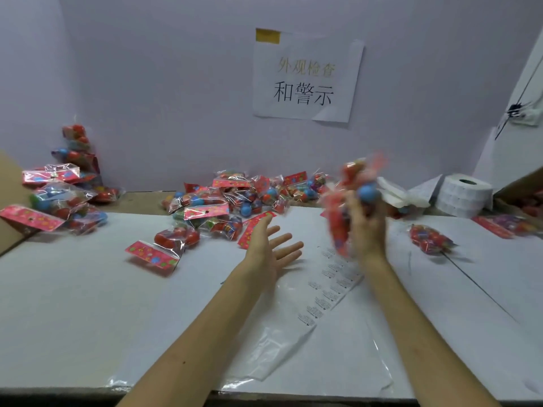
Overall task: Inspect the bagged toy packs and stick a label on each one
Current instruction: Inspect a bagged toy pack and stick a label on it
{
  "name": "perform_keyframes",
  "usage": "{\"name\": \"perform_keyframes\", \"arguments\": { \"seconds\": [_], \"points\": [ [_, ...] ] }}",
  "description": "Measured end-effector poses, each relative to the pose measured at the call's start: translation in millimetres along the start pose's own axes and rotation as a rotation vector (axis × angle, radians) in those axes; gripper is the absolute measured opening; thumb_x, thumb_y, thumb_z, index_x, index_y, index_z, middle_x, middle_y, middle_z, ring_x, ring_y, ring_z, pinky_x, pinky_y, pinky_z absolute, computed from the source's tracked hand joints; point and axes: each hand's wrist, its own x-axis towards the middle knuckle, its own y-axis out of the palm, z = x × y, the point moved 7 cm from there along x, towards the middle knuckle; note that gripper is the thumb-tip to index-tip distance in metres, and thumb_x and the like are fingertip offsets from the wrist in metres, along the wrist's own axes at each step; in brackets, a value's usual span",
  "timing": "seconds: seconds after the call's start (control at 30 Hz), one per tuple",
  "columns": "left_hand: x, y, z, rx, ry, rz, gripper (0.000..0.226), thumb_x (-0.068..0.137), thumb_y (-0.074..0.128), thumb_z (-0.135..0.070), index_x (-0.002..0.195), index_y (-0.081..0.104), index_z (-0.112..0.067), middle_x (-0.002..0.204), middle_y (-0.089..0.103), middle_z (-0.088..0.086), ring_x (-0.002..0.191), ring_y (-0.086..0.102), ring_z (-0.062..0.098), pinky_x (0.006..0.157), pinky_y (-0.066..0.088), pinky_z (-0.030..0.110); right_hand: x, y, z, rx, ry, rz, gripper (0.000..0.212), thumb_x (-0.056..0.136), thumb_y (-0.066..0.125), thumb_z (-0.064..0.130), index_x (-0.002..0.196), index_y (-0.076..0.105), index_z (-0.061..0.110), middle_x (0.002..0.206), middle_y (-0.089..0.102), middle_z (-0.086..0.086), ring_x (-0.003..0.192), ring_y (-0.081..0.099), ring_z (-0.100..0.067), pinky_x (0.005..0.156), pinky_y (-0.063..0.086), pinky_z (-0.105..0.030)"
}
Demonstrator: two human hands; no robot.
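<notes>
From the head camera, the person's right hand is raised above the table with its fingers wrapped round a toy pack. The pack is blurred, showing red wrapping and a blue ball. The left hand hovers just left of it, holding nothing, fingers straight and spread.

A strip of labels lies on the table beneath and between the two hands, partly on a sheet of clear film. A heap of packs sits by the back wall, and a second heap is stacked at the far left. One pack lies alone to the right. A roll of labels stands at the back right, and a paper sign is taped to the wall.
</notes>
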Motion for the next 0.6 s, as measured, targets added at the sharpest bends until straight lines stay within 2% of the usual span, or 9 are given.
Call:
{"name": "perform_keyframes", "arguments": {
  "seconds": [0.07, 0.13, 0.17, 0.23, 0.27, 0.33, 0.4, 0.5, 0.6],
  "points": [
    [2, 1, 3, -0.027, -0.053, -0.011, 0.058, 0.099, 0.052, -0.05, 0.139, 0.048, -0.008, 0.131, 0.057, 0.021, 0.112, 0.066, 0.042, 0.081, 0.059, 0.05, -9, 33, -20, -0.193, 0.04, 0.27, 0.034, 0.098, 0.064, 0.038, 0.124, 0.058, 0.017, 0.131, 0.058, -0.012, 0.098, 0.065, -0.005, 0.082, 0.055, -0.016],
    [3, 3, 6, -0.076, -0.072, -0.024, 0.06, 0.097, 0.055, -0.053, 0.138, 0.047, -0.011, 0.124, 0.056, 0.02, 0.112, 0.063, 0.041, 0.079, 0.056, 0.051, -13, 44, -29, -0.287, 0.089, 0.334, 0.04, 0.1, 0.057, 0.043, 0.13, 0.056, 0.016, 0.138, 0.053, -0.008, 0.11, 0.062, -0.015, 0.094, 0.055, -0.033],
    [2, 4, 6, -0.117, -0.062, -0.033, 0.06, 0.096, 0.056, -0.053, 0.138, 0.047, -0.012, 0.124, 0.056, 0.018, 0.11, 0.063, 0.04, 0.079, 0.057, 0.051, -11, 40, -26, -0.274, 0.075, 0.308, 0.036, 0.101, 0.054, 0.046, 0.125, 0.058, 0.019, 0.131, 0.056, -0.007, 0.107, 0.062, -0.012, 0.093, 0.054, -0.036],
    [5, 2, 0, -0.161, 0.006, -0.049, 0.059, 0.095, 0.058, -0.05, 0.139, 0.046, -0.014, 0.127, 0.054, 0.012, 0.111, 0.063, 0.038, 0.076, 0.058, 0.05, -8, 25, -16, -0.2, 0.031, 0.253, 0.025, 0.102, 0.05, 0.047, 0.095, 0.063, 0.028, 0.102, 0.062, -0.006, 0.081, 0.059, -0.002, 0.076, 0.052, -0.025],
    [6, 2, -4, -0.14, 0.063, -0.05, 0.058, 0.096, 0.057, -0.049, 0.141, 0.045, -0.014, 0.128, 0.053, 0.009, 0.114, 0.062, 0.036, 0.075, 0.058, 0.05, -5, 15, -15, -0.149, 0.03, 0.216, 0.031, 0.1, 0.05, 0.048, 0.082, 0.061, 0.026, 0.087, 0.059, -0.004, 0.069, 0.054, -0.002, 0.067, 0.049, -0.021],
    [5, -1, -17, -0.021, 0.246, -0.093, 0.054, 0.099, 0.053, -0.045, 0.143, 0.045, -0.016, 0.139, 0.051, 0.007, 0.127, 0.055, 0.029, 0.097, 0.052, 0.054, -2, 1, -15, -0.078, 0.057, 0.167, 0.032, 0.097, 0.052, 0.045, 0.08, 0.057, 0.018, 0.079, 0.053, -0.002, 0.067, 0.049, -0.008, 0.063, 0.045, -0.026],
    [-6, -3, -37, 0.214, 0.523, -0.195, 0.053, 0.101, 0.051, -0.043, 0.149, 0.044, -0.021, 0.154, 0.042, 0.004, 0.137, 0.04, 0.015, 0.115, 0.032, 0.044, 2, -3, -18, -0.051, 0.13, 0.172, 0.014, 0.098, 0.059, 0.038, 0.095, 0.06, 0.024, 0.088, 0.06, 0.0, 0.076, 0.055, -0.013, 0.067, 0.048, -0.031],
    [-25, 4, -54, 0.472, 0.823, -0.242, 0.061, 0.089, 0.051, -0.05, 0.144, 0.049, -0.025, 0.157, 0.039, -0.002, 0.14, 0.038, 0.013, 0.114, 0.033, 0.038, -1, 1, -29, 0.025, 0.313, 0.226, 0.029, 0.094, 0.07, 0.024, 0.115, 0.05, 0.024, 0.106, 0.068, -0.001, 0.075, 0.071, -0.011, 0.067, 0.05, -0.028],
    [-20, 13, -48, 0.52, 0.783, -0.114, 0.046, 0.092, 0.061, -0.046, 0.131, 0.055, -0.023, 0.138, 0.056, -0.001, 0.117, 0.056, 0.008, 0.095, 0.046, 0.027, -12, 14, -34, 0.103, 0.42, 0.35, 0.021, 0.092, 0.071, 0.018, 0.108, 0.059, 0.021, 0.104, 0.074, -0.005, 0.084, 0.074, -0.015, 0.077, 0.052, -0.033]
  ]
}}
